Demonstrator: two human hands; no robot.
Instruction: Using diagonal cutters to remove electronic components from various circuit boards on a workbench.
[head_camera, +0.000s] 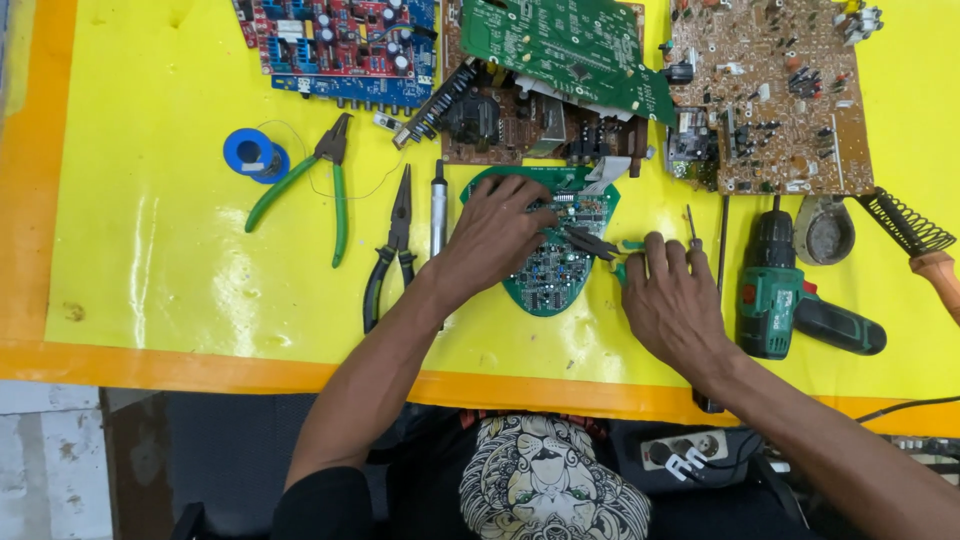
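Observation:
A rounded green circuit board (550, 275) lies on the yellow table top (160, 250) in front of me. My left hand (490, 235) rests flat on its upper left part, fingers spread over the components. My right hand (670, 300) grips small pliers with teal handles (598, 245), whose dark jaws reach onto the board just right of my left fingers.
Green-handled cutters (310, 185), black pliers (390, 250), a silver pen-shaped tool (438, 205) and a blue solder spool (252, 152) lie left. Several circuit boards (560, 45) line the far side. A green cordless drill (775, 290), a screwdriver (692, 228) and a soldering iron stand (910, 228) are right.

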